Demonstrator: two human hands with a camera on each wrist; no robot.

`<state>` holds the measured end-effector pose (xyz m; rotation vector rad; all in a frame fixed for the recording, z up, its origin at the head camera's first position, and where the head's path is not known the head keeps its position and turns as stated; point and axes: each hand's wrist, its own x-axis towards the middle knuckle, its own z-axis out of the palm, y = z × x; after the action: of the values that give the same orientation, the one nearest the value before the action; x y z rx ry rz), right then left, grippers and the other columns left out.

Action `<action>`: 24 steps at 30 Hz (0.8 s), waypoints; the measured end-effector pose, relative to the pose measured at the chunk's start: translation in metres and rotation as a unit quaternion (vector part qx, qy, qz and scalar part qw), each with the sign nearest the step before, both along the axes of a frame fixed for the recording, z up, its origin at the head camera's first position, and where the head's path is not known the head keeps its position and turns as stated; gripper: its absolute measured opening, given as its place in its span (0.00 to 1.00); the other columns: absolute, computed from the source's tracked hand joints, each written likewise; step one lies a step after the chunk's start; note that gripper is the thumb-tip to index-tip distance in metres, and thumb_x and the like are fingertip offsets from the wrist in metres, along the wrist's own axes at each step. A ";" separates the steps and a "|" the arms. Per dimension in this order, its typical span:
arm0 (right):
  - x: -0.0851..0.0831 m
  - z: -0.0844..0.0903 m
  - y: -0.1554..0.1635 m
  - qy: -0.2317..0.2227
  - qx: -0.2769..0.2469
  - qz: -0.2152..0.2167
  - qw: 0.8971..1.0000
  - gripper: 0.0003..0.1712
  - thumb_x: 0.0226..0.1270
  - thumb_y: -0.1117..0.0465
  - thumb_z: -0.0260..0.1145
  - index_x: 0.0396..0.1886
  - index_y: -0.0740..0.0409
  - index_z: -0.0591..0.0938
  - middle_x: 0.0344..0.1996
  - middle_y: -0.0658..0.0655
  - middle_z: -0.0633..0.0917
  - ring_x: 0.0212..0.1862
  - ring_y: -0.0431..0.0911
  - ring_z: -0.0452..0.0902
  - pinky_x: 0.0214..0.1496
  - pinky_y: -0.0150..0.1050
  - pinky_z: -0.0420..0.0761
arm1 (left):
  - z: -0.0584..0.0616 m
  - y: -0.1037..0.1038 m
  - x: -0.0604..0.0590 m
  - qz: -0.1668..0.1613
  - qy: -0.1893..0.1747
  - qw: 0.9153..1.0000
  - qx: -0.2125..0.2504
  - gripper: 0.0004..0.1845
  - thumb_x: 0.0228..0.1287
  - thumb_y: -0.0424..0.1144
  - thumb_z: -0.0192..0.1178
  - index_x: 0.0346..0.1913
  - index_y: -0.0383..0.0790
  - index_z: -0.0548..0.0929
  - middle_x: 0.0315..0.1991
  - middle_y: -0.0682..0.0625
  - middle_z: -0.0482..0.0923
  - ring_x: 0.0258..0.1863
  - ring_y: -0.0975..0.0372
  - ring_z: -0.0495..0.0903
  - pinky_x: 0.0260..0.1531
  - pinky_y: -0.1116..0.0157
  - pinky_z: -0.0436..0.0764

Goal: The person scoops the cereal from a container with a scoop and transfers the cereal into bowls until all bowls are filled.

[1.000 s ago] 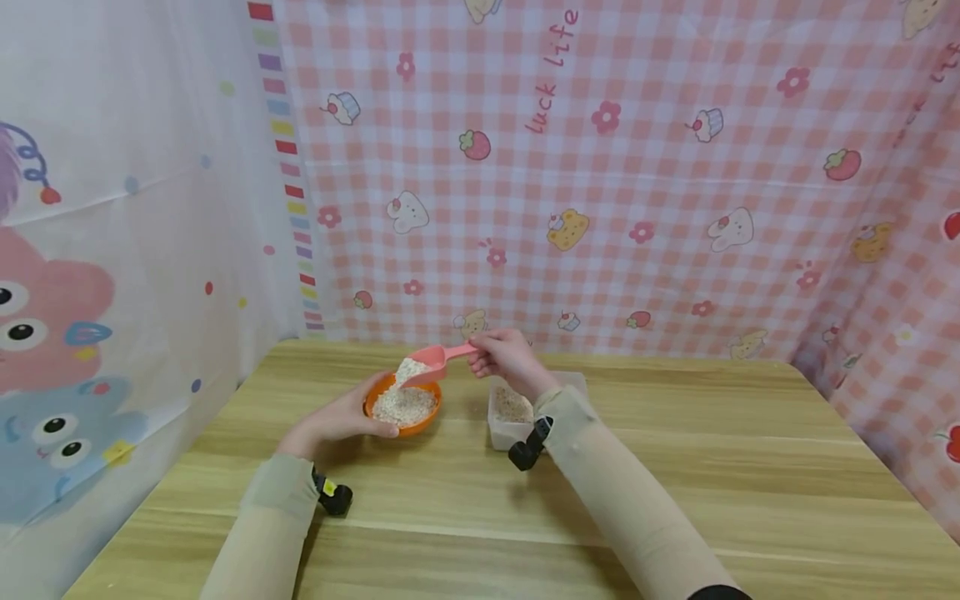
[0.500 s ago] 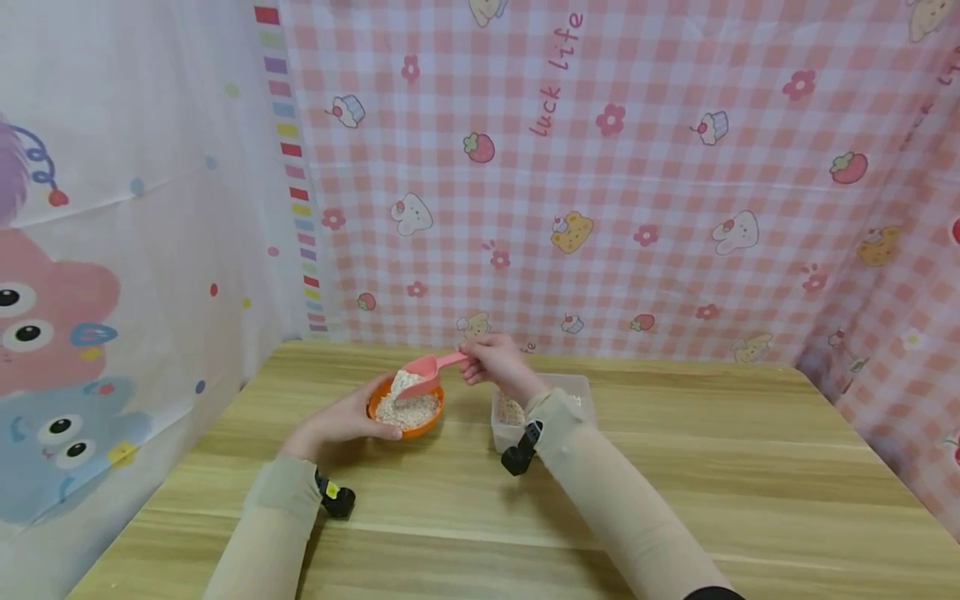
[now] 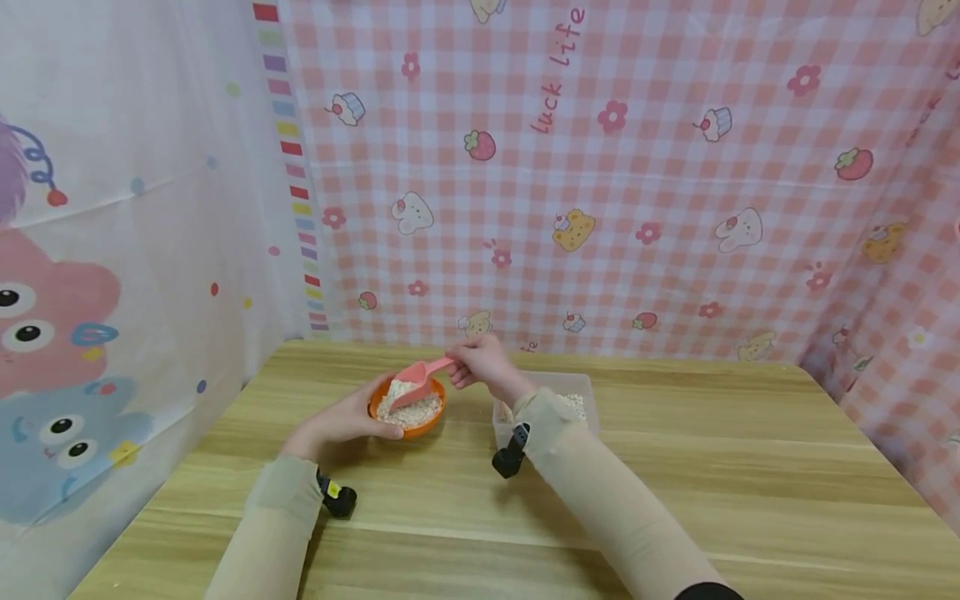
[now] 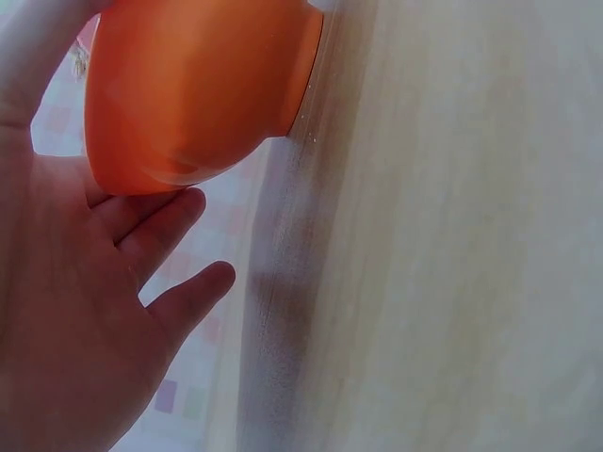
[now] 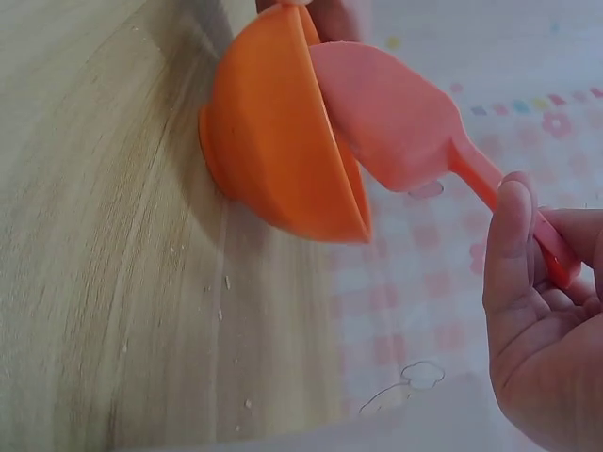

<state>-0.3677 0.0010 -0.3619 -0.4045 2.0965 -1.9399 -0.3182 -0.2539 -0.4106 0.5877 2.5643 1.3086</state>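
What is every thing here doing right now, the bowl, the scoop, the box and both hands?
orange bowl: upright on the table, heaped with pale flakes
pink scoop: tilted, mouth down into the bowl
clear box: open, flakes inside
left hand: holds the bowl's side
right hand: pinches the scoop's handle

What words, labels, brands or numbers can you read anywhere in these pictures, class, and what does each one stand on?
"luck life": pink lettering running slantwise up the pink checked backdrop cloth.
The orange bowl, the pink scoop and the clear container show no writing.
The small yellow label on the left wrist camera is too small to read.
The white cartoon curtain carries pictures only, no words.
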 end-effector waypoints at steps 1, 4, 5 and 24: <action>0.002 0.001 -0.001 0.004 0.005 0.000 1.000 0.13 0.71 0.67 0.59 0.42 0.75 0.83 0.24 0.66 0.83 0.19 0.43 0.78 0.26 0.36 0.83 | 0.000 0.000 -0.001 0.000 -0.001 1.000 0.001 0.57 0.51 0.45 0.74 0.77 0.38 0.47 0.72 0.34 0.53 0.69 0.43 0.56 0.66 0.42 0.56; 0.005 0.004 -0.006 0.022 0.019 0.001 1.000 0.13 0.71 0.67 0.58 0.40 0.74 0.83 0.22 0.63 0.83 0.18 0.42 0.78 0.25 0.36 0.83 | -0.001 -0.001 -0.002 0.001 -0.004 1.000 0.002 0.57 0.51 0.46 0.74 0.77 0.39 0.47 0.72 0.35 0.53 0.69 0.44 0.57 0.65 0.42 0.56; 0.007 0.005 -0.007 0.029 0.025 0.002 0.999 0.12 0.71 0.66 0.58 0.39 0.74 0.84 0.21 0.62 0.83 0.18 0.42 0.78 0.25 0.36 0.83 | 0.000 -0.001 -0.002 0.003 -0.005 1.000 0.001 0.58 0.51 0.47 0.74 0.77 0.40 0.47 0.72 0.35 0.54 0.69 0.44 0.57 0.65 0.42 0.56; 0.010 0.017 -0.015 0.064 0.048 -0.016 0.997 0.11 0.70 0.66 0.59 0.34 0.71 0.84 0.21 0.64 0.83 0.17 0.43 0.77 0.24 0.38 0.83 | 0.000 0.000 -0.001 -0.005 -0.008 1.000 0.012 0.56 0.52 0.45 0.74 0.77 0.40 0.47 0.72 0.36 0.55 0.68 0.46 0.58 0.66 0.44 0.57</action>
<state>-0.3582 -0.0139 -0.3449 -0.4885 2.2790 -1.8666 -0.3194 -0.2541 -0.4110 0.5916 2.5337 1.3378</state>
